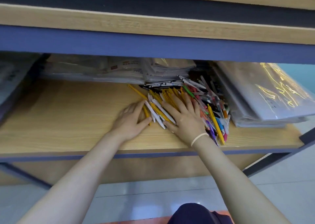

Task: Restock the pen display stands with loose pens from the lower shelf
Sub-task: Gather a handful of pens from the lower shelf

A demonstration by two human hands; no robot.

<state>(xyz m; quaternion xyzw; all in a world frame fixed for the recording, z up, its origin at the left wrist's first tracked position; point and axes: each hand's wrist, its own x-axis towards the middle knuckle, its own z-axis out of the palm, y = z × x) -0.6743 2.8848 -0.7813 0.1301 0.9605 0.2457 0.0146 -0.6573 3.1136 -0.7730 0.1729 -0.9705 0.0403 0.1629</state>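
1. Two wooden shelves fill the view; the lower shelf [68,118] carries everything, with an upper shelf [153,27] close overhead, so headroom looks tight.
2. Plastic-wrapped stacks of paper goods [265,96] sit at the right end of the lower shelf, and more wrapped packs [102,70] line its back edge.
3. A heap of loose pens [187,96] lies right of centre, hemmed in by those packs behind and to the right. It reaches almost to the front edge. Most pens run from back-left to front-right.
4. The right hand [184,116] lies flat on the heap, fingers straight and spread, pressing yellow and white pens.
5. The left hand [131,119], blurred, sits at the heap's left fringe, fingers fairly straight, thumb touching the nearest pens; neither hand grips anything.
6. Bare shelf stretches left of the heap and along the front edge, likely the easiest way to draw pens out.
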